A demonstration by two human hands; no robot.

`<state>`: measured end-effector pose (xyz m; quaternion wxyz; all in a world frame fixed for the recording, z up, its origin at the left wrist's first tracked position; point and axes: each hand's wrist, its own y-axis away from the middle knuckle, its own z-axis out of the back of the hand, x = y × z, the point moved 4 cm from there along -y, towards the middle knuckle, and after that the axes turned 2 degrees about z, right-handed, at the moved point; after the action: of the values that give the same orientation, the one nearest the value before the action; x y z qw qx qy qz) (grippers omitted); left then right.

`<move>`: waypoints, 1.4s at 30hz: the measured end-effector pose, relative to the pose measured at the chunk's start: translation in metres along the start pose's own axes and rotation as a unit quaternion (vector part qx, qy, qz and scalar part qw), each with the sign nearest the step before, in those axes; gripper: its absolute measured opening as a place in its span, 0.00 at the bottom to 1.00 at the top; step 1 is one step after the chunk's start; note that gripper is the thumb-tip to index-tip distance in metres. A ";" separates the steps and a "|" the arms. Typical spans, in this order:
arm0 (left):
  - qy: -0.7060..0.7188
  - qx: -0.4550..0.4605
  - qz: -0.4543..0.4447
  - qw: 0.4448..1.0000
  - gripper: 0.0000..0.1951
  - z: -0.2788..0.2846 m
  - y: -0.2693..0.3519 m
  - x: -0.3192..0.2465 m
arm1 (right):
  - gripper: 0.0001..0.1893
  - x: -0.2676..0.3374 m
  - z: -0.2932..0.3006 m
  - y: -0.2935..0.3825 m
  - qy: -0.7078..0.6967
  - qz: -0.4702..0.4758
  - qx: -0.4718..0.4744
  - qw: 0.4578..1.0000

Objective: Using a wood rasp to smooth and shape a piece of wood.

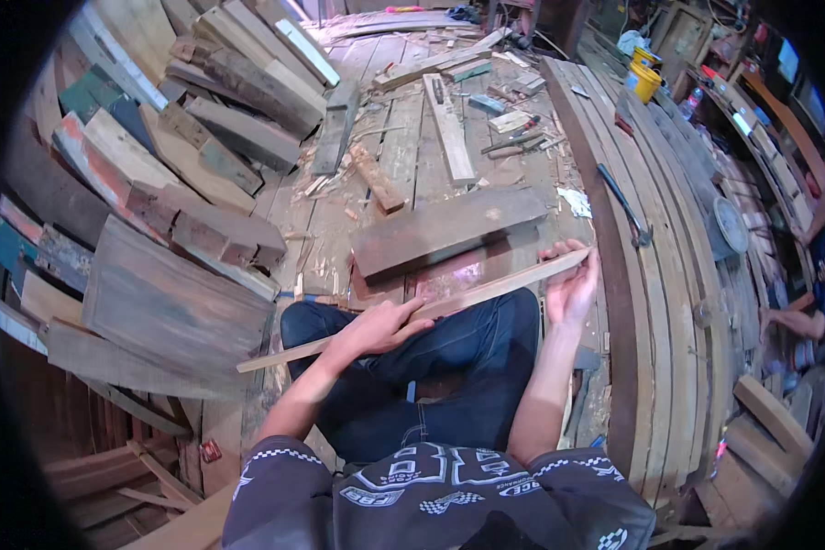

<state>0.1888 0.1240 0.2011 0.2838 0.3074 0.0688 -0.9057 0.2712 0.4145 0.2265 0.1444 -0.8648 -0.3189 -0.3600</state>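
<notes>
A long, narrow wooden strip (498, 287) slants across my lap, its right end higher in the view than its left. My left hand (383, 326) lies over the strip left of its middle, thumb and fingers around it. Near the right end, my right hand (577, 285) supports the strip with its palm turned up and fingers curled about the tip. Just beyond the strip, a thick dark wooden beam (450, 227) rests crosswise before my crossed legs in blue jeans (454, 357). The strip partly covers a reddish surface below the beam.
Stacked timber (227, 137) rises on the left. Long planks (660, 275) run along the right, bearing a hammer (625, 203). Ahead lie a pale wooden piece (448, 130), a rough block (376, 177), chips and hand tools (515, 141). Yellow buckets (643, 81) and another person's arm (794, 322) appear farther right.
</notes>
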 end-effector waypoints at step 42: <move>0.170 0.022 -0.020 0.985 0.26 -0.059 0.046 0.041 | 0.12 -0.092 0.043 -0.003 -0.343 -0.167 0.178 0.907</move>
<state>0.2182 0.0838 0.1318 0.2425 0.4616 0.1023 -0.8471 0.2430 0.3963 0.1303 0.1152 -0.8290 -0.5473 0.0023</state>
